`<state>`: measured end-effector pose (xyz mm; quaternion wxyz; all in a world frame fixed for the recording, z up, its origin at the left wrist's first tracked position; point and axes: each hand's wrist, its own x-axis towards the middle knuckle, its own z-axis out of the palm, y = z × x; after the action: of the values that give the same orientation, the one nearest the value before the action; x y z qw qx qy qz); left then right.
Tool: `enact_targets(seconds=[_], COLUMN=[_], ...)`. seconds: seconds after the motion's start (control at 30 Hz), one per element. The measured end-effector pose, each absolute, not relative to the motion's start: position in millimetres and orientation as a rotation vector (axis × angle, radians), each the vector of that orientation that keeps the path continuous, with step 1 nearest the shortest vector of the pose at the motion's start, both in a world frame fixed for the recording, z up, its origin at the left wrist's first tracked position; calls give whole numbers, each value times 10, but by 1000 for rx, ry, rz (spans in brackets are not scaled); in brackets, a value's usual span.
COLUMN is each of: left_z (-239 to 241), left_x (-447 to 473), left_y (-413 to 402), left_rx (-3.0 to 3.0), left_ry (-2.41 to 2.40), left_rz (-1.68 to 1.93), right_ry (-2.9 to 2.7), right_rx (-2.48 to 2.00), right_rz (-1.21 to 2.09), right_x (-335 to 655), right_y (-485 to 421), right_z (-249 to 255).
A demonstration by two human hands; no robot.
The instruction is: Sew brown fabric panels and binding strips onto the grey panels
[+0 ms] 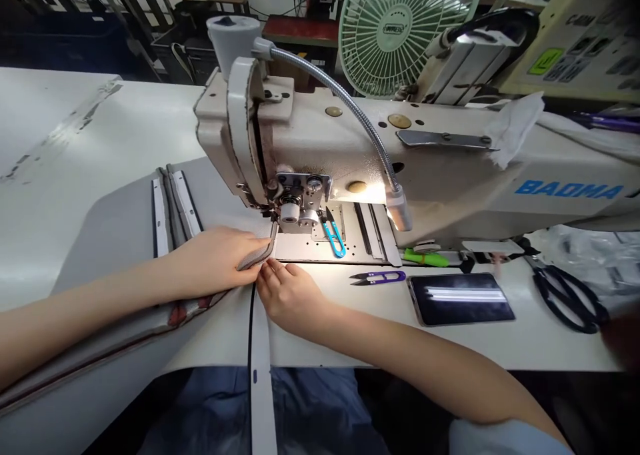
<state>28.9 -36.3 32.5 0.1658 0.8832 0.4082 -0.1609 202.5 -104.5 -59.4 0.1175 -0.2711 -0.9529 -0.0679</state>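
My left hand (220,261) lies on a grey fabric panel (125,228), its fingers closed on the folded grey edge (257,253) that runs up to the presser foot (274,225) of the white sewing machine (350,148). Right beside it, my right hand (290,295) pinches the same edge where a white strip with a dark border (261,348) meets it. That strip hangs down over the table's front edge toward my lap.
Purple thread snips (380,278), a dark phone (463,298) and black scissors (570,295) lie right of my hands. A blue clip (334,238) sits on the machine bed. White strips (173,208) lie on the panel. A green fan (405,28) stands behind.
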Motion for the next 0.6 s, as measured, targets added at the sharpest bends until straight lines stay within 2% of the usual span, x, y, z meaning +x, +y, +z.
enact_targets(seconds=[0.17, 0.37, 0.47, 0.6], left_z=[273, 292, 310, 293], left_x=[293, 322, 383, 502], left_y=[-357, -371, -381, -375], left_rx=[2545, 2559, 2550, 2567], left_ry=[1186, 1211, 1276, 1274], left_rz=[-457, -405, -487, -707], right_ry=[-2738, -2705, -2693, -2477], right_rx=[-795, -890, -1065, -1198], right_rz=[-193, 87, 493, 1497], right_x=[2038, 2130, 2234, 2333], right_y=[-1022, -1116, -1335, -1742], right_z=[-678, -502, -240, -41])
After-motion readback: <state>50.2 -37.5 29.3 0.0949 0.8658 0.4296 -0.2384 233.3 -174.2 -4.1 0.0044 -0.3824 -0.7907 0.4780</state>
